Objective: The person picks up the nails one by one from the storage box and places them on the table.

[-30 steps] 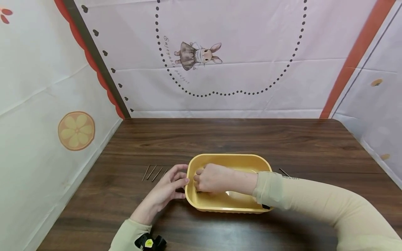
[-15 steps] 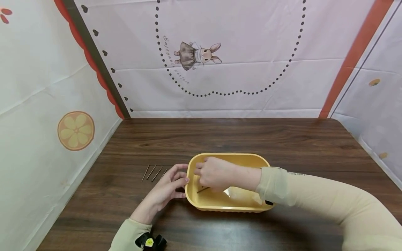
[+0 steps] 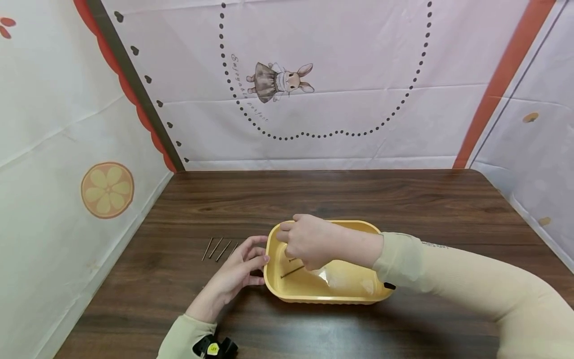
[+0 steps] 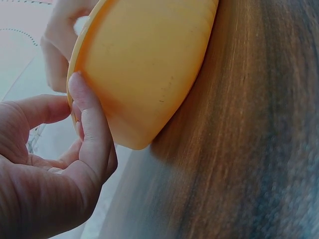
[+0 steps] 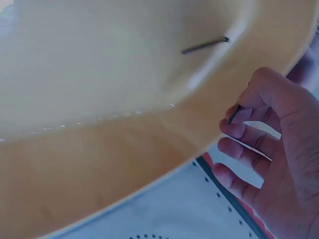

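Note:
A yellow plastic bin (image 3: 331, 300) stands on the brown table. My left hand (image 3: 242, 264) pinches its left rim, fingers on both sides of the edge in the left wrist view. Over the bin's far left part, my right hand (image 3: 314, 242) has come up near rim height. Between its thumb and fingertips it pinches a thin dark nail (image 5: 233, 114), mostly hidden by the fingers. Another nail (image 5: 205, 46) lies on the bin's floor, below the right hand. Some clear plastic film (image 3: 332, 279) also lies in the bin.
Several nails (image 3: 215, 247) lie slanted in a row on the table left of the bin, partly behind the left hand. A printed cloth (image 3: 358, 114) hangs behind the table and along both sides.
My right hand has risen from the bin's floor and moved toward the far rim, nail in its fingers. This uncovers the nail on the floor. The left hand stays on the rim.

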`<state>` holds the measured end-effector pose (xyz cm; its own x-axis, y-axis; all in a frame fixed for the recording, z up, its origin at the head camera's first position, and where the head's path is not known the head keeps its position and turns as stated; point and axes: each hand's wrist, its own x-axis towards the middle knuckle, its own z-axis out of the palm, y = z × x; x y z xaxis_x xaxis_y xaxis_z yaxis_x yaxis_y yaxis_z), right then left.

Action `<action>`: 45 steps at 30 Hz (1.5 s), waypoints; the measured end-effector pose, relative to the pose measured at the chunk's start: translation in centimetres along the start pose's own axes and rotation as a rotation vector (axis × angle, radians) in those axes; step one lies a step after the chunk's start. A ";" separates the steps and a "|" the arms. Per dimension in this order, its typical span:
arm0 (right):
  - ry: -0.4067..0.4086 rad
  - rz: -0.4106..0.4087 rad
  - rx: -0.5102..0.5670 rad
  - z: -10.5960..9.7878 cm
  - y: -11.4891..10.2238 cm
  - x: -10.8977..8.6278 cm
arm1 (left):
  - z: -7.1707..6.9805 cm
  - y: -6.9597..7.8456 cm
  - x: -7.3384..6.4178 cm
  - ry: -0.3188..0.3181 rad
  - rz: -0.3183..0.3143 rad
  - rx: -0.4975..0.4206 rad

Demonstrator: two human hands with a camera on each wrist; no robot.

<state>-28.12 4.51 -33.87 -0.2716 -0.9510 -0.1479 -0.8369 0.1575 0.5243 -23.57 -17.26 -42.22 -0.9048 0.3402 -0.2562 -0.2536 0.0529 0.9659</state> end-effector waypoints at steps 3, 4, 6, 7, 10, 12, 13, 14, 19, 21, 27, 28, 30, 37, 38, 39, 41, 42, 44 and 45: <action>0.061 0.027 0.053 -0.6 0.5 -0.6 | 0.1 -0.1 0.0 0.003 -0.007 -0.003; 0.083 0.039 0.059 -0.8 0.7 -0.8 | 0.1 -0.2 0.0 0.005 -0.006 -0.006; 0.119 0.059 0.062 -1.1 1.1 -1.3 | 0.1 -0.2 0.1 0.005 -0.005 -0.005; 0.131 0.068 0.061 -1.2 1.3 -1.5 | 0.1 -0.2 0.1 0.006 -0.004 -0.004; 0.153 0.087 0.054 -1.5 1.7 -2.0 | 0.1 -0.1 0.0 0.006 0.003 -0.002; 0.159 0.093 0.053 -1.6 1.9 -2.3 | 0.1 0.0 0.0 0.006 0.006 -0.001; 0.162 0.096 0.053 -1.7 2.0 -2.5 | 0.2 0.0 0.0 0.006 0.007 -0.002; 0.164 0.098 0.052 -1.7 2.1 -2.6 | 0.2 0.0 0.0 0.004 0.008 -0.003; 0.184 0.121 0.049 -2.1 2.6 -3.3 | 0.2 0.0 0.0 0.003 0.007 -0.003; 0.205 0.131 0.045 -2.2 2.8 -3.6 | 0.2 0.1 0.0 0.002 0.004 -0.004; 0.274 0.159 0.057 -2.3 3.5 -4.7 | 0.2 0.2 -0.2 -0.001 0.008 -0.009; 0.281 0.163 0.061 -2.2 3.6 -4.9 | 0.2 0.2 -0.2 -0.001 0.008 -0.008; 0.294 0.169 0.066 -2.1 3.7 -5.2 | 0.2 0.2 -0.1 0.000 0.007 -0.005; 0.317 0.198 0.088 -2.0 4.1 -6.2 | 0.2 0.1 0.0 0.014 0.003 -0.003; 0.322 0.204 0.093 -2.0 4.2 -6.4 | 0.2 0.1 0.0 0.014 0.003 -0.002; 0.327 0.211 0.097 -2.0 4.3 -6.6 | 0.2 0.1 0.0 0.012 0.004 0.000; 0.330 0.227 0.105 -2.0 4.5 -7.0 | 0.2 0.0 0.0 0.010 0.003 0.004; 0.328 0.236 0.109 -2.0 4.6 -7.2 | 0.2 0.0 0.0 0.014 0.001 0.001; 0.322 0.252 0.113 -1.9 4.8 -7.5 | 0.2 0.0 0.1 0.021 -0.004 -0.003; 0.317 0.257 0.114 -1.9 4.8 -7.6 | 0.2 0.0 0.1 0.022 -0.005 -0.004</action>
<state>-29.17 12.02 -28.58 -0.3334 -0.9089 0.2505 -0.8129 0.4117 0.4120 -23.59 -17.07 -42.21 -0.9106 0.3193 -0.2623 -0.2601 0.0505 0.9643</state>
